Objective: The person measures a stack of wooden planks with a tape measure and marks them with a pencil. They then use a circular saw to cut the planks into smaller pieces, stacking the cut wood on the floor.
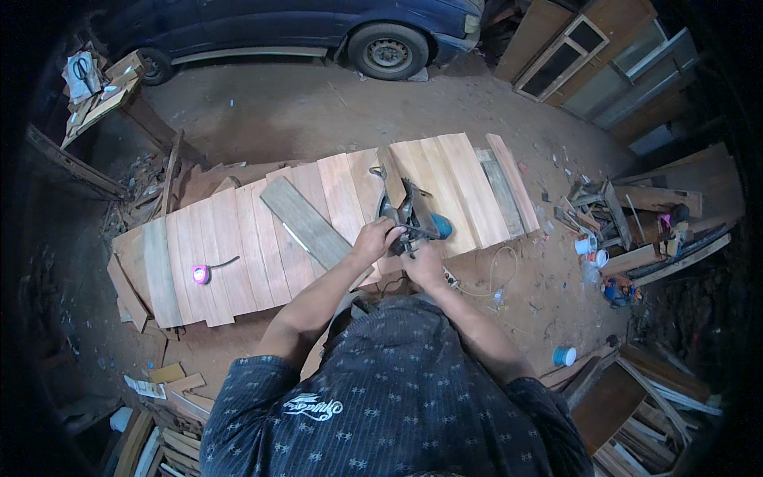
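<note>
Boards (242,246) are bare matt wood, tbh; power tool (412,213) on them looks part metal, part plastic, and the car (294,28) beyond them's kinda glossy.

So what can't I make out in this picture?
All in the head view:
Right hand: some fingertips, lost against the dark part of the power tool.
Boards: most of whatever supports them, hidden beneath.
Blue car: its roof, cut off by the top edge.
Pink tape measure: any markings, too small.
</note>
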The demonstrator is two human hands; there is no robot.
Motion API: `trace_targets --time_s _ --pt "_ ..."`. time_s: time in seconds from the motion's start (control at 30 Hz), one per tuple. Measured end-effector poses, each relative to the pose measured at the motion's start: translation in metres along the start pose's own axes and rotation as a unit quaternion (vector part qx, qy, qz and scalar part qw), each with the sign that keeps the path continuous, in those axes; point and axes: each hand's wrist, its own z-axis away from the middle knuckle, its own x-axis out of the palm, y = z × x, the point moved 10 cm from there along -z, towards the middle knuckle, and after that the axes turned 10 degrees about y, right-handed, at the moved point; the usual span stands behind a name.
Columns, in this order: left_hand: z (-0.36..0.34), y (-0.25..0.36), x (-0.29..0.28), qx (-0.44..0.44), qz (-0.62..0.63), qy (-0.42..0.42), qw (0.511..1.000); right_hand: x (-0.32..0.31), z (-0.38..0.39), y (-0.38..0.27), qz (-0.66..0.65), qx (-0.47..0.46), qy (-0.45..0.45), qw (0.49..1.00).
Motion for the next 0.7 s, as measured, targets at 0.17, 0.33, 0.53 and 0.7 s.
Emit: trace_targets --time_s 0.17,0.33,0.53,0.7 --pt "0.003 -0.009 0.004 -0.003 0.023 0.009 1.000 0.032 0.019 0.024 -0.297 0.264 -0.068 0.915" --pt "0.002 -0.011 0.009 0.006 0.020 0.014 1.000 -0.016 0.017 -0.020 0.106 -0.048 0.019 0.993" --pt "-0.002 -0.002 0.012 0.012 -0.002 0.034 0.999 -0.016 0.032 0.017 0.108 -0.089 0.115 0.983" --pt "-0.008 0.005 0.019 -0.003 -0.063 0.024 0.998 -0.018 0.039 0.052 0.032 0.015 0.137 0.990"
